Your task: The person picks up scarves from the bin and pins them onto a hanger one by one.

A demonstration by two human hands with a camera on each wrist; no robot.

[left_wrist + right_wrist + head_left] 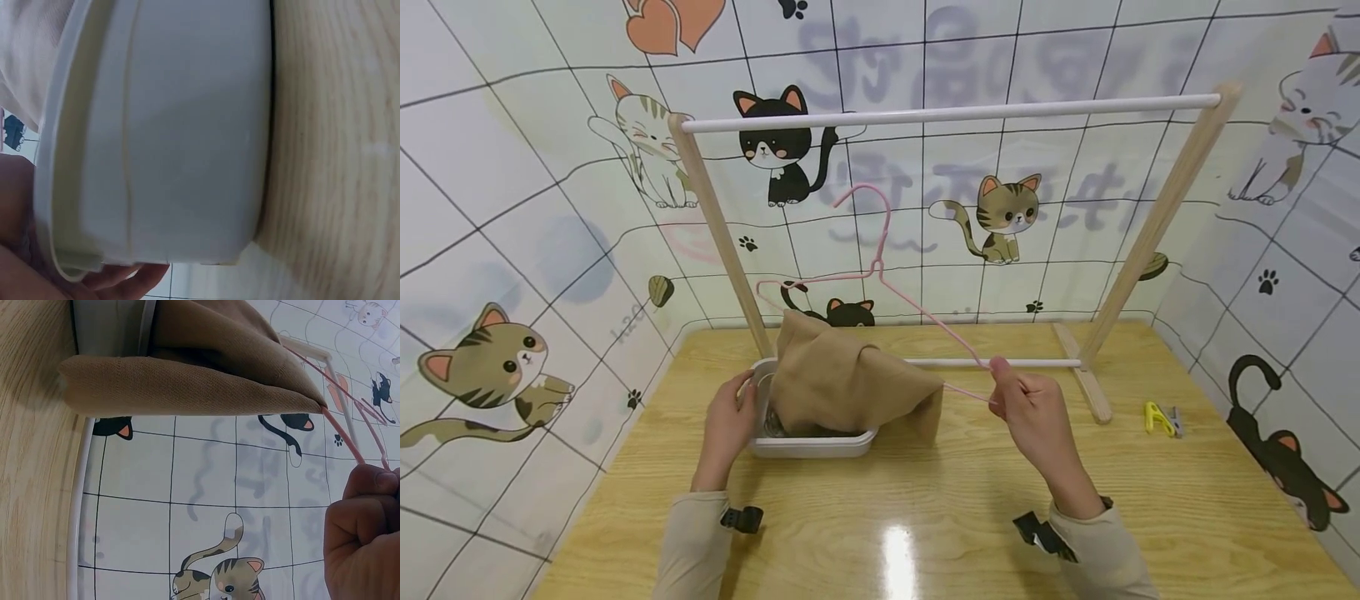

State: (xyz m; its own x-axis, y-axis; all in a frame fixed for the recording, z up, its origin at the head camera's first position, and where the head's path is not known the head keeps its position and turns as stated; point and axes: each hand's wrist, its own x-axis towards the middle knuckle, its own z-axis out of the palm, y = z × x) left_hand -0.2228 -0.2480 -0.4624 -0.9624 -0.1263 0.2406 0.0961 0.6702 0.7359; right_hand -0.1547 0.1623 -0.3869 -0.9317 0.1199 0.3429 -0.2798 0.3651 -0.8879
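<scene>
My right hand point(1033, 417) grips one end of a pink hanger point(928, 317), its hook pointing up. A brown cloth point(842, 379) lies draped over the hanger's lower bar; its folds cover much of a white plastic basin point(812, 447). With my left hand point(730, 421) I hold the basin's left end, thumb at the rim and fingertips showing beyond the wall in the left wrist view. In the right wrist view, the fist point(369, 531) closes round the hanger's corner, and the cloth point(187, 387) hangs between it and the basin.
Behind the basin stands a drying rack with wooden legs point(1138, 242) and a white top rail point(947, 114). A yellow clothespin point(1159, 418) and a grey clothespin point(1175, 423) lie on the wooden table point(970, 492) at right. A cat-printed sheet point(910, 217) surrounds the table's back and sides.
</scene>
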